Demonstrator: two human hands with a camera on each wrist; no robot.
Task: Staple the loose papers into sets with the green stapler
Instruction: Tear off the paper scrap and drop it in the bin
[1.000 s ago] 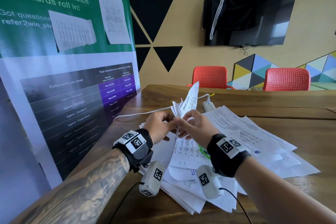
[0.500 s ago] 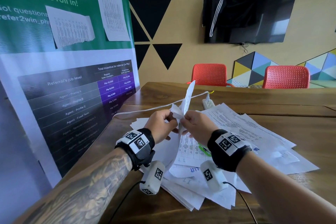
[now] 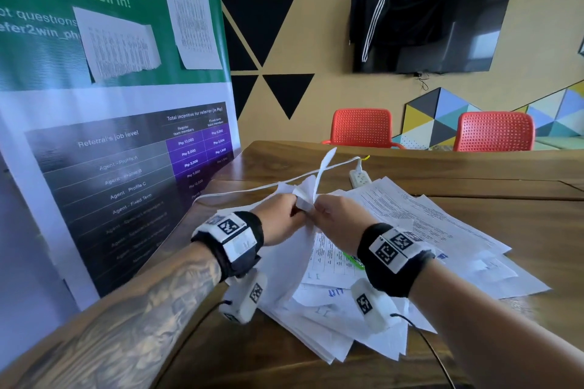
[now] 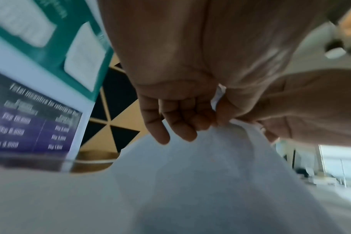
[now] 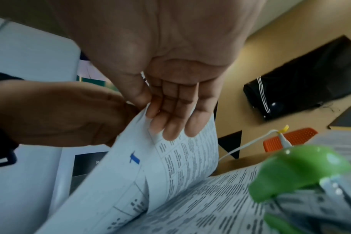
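Note:
Both hands meet above a heap of loose printed papers (image 3: 420,224) on the wooden table (image 3: 521,230). My left hand (image 3: 284,215) and right hand (image 3: 335,215) pinch the top corner of a lifted set of sheets (image 3: 308,199), whose upper edge stands up and folds over. In the left wrist view the left hand's fingers (image 4: 180,120) curl on the white sheet (image 4: 210,174). My right hand's fingers (image 5: 170,120) press a printed page (image 5: 180,158) against the thumb. The green stapler (image 3: 354,260) lies on the papers under my right wrist, and the right wrist view shows the stapler (image 5: 303,174) close by at the right.
A white power strip (image 3: 360,178) and its cable (image 3: 252,189) lie behind the papers. A banner stand (image 3: 110,151) rises along the table's left edge. Two red chairs (image 3: 363,128) stand beyond the far edge, below a wall screen (image 3: 442,25).
The raised sheet has turned edge-on and dropped lower between my hands. Both hands stayed pinching the same corner with little travel.

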